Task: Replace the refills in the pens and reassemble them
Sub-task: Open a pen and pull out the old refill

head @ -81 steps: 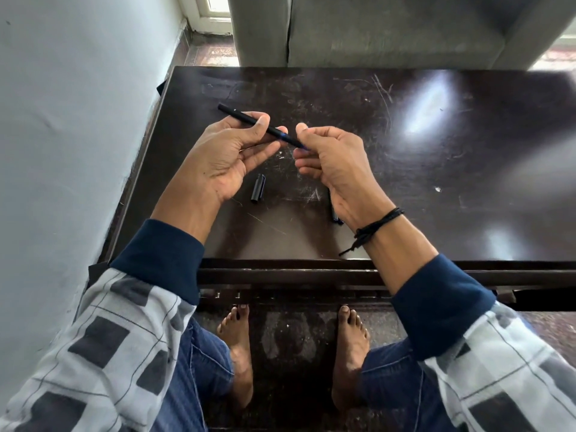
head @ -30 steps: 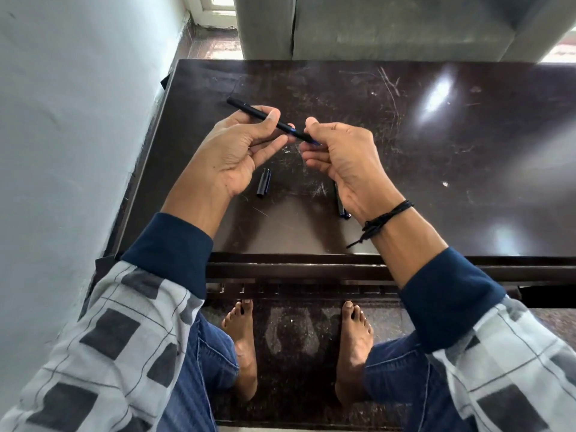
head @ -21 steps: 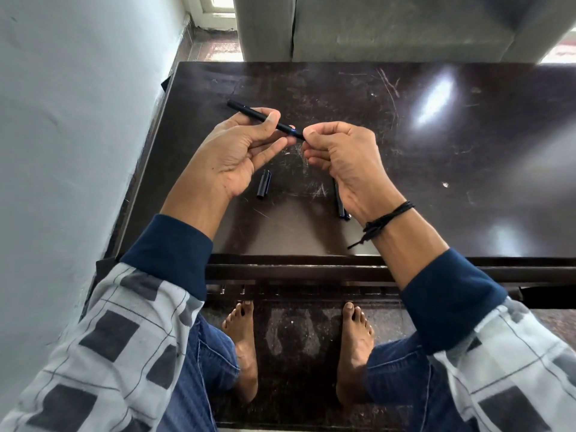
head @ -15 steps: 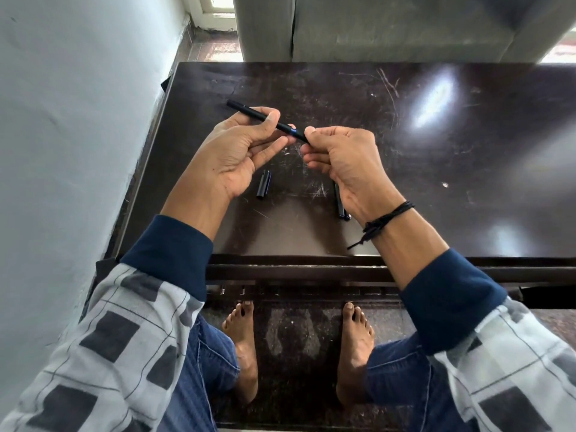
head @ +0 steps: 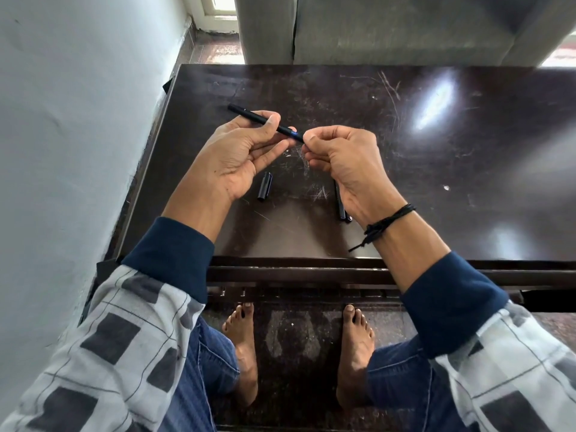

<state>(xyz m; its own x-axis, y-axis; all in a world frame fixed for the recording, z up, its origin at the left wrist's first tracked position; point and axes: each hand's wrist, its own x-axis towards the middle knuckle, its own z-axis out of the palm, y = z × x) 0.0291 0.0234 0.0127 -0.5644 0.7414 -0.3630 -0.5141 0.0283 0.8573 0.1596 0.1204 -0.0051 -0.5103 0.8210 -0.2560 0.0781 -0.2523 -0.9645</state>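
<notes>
Little has moved since a moment ago: the right hand's fingertips have shifted only slightly on the end of the pen, as if twisting it, and the left hand keeps its hold.

The dark, scratched tabletop (head: pixel 436 182) carries everything. Above it the two hands are raised close together, both clamped on the same pen. The left hand (head: pixel 237 157) has its thumb pressed over the barrel with the fingers curled underneath. The right hand (head: pixel 346 163) pinches the near end between thumb and fingertips. The pen (head: pixel 247 114) is slim and black, slanting away to the left, with a short blue stretch showing between the hands.

Partly under the right wrist lie what look like two more dark pens (head: pixel 340 204); I cannot tell if they are whole. A small black cap (head: pixel 265 186) lies just below the left hand.

The pen looks light, stiff and smooth, so it is likely to slip when twisted. I would grip the barrel firmly at its middle and pinch the end piece close to the joint. The refill inside is probably thin and easy to bend.
</notes>
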